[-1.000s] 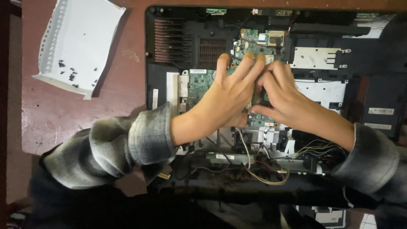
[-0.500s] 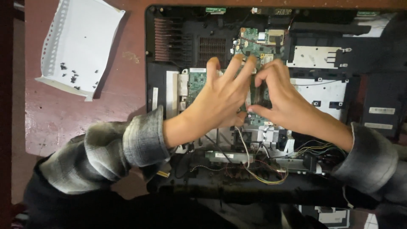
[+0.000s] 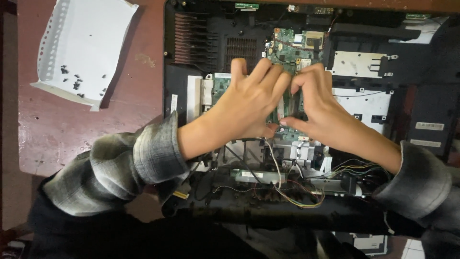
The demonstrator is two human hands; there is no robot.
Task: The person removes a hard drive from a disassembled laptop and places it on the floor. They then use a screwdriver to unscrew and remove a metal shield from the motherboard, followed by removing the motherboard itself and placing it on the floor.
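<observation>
Reddish table [image 3: 72, 124], paper sheet [image 3: 84, 48] at 10 o'clock; left hand [image 3: 247, 103], right hand [image 3: 318, 110] grip pinching green circuit board [image 3: 287, 112] in opened laptop chassis [image 3: 191, 43]

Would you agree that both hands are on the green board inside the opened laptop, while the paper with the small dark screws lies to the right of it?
Not quite: in the head view the paper lies to the left of the laptop. Both hands, left hand and right hand, are on the green board.

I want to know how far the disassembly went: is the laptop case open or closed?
Open. The laptop has no cover: green circuit board, heat-sink fins and coloured wires lie bare around both hands.
</observation>
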